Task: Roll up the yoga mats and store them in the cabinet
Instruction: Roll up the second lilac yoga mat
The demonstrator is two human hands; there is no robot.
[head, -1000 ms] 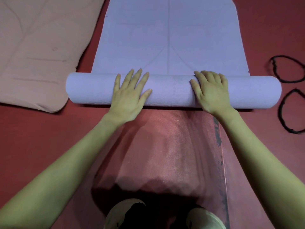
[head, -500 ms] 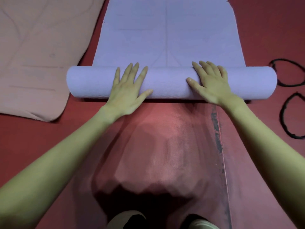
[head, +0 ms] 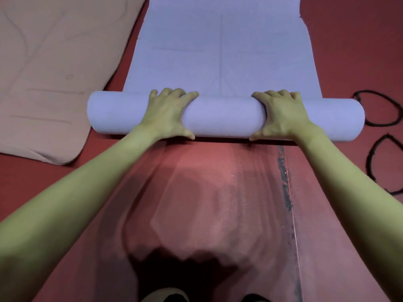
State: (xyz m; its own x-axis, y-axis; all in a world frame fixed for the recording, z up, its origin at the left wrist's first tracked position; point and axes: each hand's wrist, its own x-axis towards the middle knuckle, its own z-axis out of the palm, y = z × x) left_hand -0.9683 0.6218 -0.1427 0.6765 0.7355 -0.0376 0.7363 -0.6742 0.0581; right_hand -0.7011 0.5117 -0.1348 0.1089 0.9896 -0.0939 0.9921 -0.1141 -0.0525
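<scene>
A lilac yoga mat [head: 222,44] lies on the red floor, its near end wound into a thick roll [head: 224,117] that runs left to right. My left hand [head: 168,114] grips the roll left of its middle, fingers curled over the far side and thumb on the near side. My right hand [head: 281,115] grips it right of the middle in the same way. The flat part of the mat stretches away from me past the top edge. No cabinet is in view.
A beige mat [head: 54,68] lies flat at the left, close to the roll's left end. Two black elastic loops [head: 379,110] [head: 383,164] lie on the red floor [head: 218,192] at the right. My shoes show at the bottom edge.
Both hands went from lying flat on the roll to wrapping around it, fingers over the far side. The roll has moved a little farther along the mat.
</scene>
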